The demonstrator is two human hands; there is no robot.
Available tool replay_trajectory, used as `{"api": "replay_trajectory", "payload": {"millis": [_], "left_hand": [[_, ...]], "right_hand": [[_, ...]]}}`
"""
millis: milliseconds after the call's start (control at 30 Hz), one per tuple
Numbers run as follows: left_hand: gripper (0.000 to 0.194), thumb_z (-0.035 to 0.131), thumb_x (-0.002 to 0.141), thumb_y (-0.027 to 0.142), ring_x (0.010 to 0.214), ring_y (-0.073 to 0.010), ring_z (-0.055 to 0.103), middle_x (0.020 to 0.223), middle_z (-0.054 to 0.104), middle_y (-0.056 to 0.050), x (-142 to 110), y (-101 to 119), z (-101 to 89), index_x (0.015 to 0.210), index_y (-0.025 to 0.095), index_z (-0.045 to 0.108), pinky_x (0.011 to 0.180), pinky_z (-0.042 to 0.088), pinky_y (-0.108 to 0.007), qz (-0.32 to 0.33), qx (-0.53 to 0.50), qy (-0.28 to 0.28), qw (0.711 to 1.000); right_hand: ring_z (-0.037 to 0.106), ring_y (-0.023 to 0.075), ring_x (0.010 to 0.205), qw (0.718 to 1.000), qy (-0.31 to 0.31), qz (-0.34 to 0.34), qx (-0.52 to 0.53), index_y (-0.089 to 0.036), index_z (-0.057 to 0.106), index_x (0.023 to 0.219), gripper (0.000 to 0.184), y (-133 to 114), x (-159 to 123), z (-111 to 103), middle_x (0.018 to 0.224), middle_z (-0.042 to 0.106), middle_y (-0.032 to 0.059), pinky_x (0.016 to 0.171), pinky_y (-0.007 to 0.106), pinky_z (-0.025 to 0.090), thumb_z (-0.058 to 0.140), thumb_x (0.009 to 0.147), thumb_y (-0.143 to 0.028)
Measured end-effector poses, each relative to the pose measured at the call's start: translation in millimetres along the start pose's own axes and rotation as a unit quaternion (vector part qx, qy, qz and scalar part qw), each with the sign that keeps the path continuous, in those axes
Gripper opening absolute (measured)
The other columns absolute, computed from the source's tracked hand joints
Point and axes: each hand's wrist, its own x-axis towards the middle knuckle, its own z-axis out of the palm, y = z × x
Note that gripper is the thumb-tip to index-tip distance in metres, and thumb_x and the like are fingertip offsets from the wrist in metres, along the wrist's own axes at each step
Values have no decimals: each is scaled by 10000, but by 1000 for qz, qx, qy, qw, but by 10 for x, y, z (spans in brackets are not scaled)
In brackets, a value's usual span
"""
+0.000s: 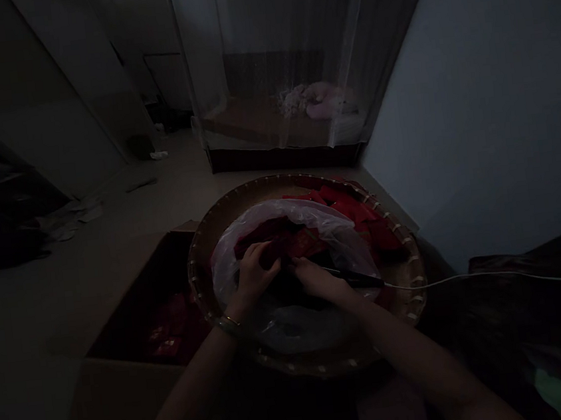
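The light is very dim. My left hand [255, 271] curves its fingers and thumb round a dark purplish piece [277, 249] that looks like cloth. Close on its right, my right hand [318, 278] is closed on a slim black corded tool [355, 277], whose exact kind I cannot make out. Its handle sticks out to the right past my hand; the tip is hidden in shadow. Both hands work over a clear plastic bag [293, 329] spread open in a round woven bamboo tray [199, 245]. Dark red material [306, 239] lies inside the bag.
Bright red pieces [350, 206] pile along the tray's far right side. A white cord [468, 277] runs off to the right. On the left stands an open cardboard box [119, 387] holding red packets [166, 335]. Behind hangs a sheer curtain [266, 31]; a pale wall [489, 94] rises at right.
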Motion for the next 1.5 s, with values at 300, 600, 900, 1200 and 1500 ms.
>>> {"api": "replay_trajectory", "payload": {"millis": [300,600,900,1200,1500], "left_hand": [[362,669,691,172,918,-193,616,991,639,-52,1,1,-3,1042,181,577,822,525,-344,9,-1,1,1000],[374,675,690,172,930,-197,614,1004,634,-55,2,14,-23,1051,188,579,834,522,-354,-2,-3,-4,1000],[401,665,688,170,952,-199,602,1023,622,-60,4,63,-50,1076,192,568,845,516,-355,16,-31,-28,999],[429,656,694,181,971,-206,597,1049,613,-77,-26,75,-44,1110,186,556,852,507,-362,34,-56,-78,995],[427,651,692,176,979,-206,595,1053,611,-76,-33,56,-35,1108,192,560,861,503,-368,27,-55,-78,995]], "right_hand": [[515,223,1066,1000,14,-5,24,-160,543,1174,497,68,-3,57,1162,541,128,886,321,401,568,691,-45],[623,194,868,982,71,21,173,-160,635,964,372,135,-9,-50,943,676,67,758,268,446,558,625,-26],[618,176,839,900,170,42,398,-163,640,911,295,260,-147,-297,902,676,25,775,296,469,636,616,-163],[610,169,861,870,205,39,446,-183,651,930,293,278,-244,-497,919,663,20,786,294,482,676,640,-208],[634,152,798,523,207,110,819,-193,601,818,163,249,-82,-307,792,660,11,759,302,537,532,691,-118]]}}
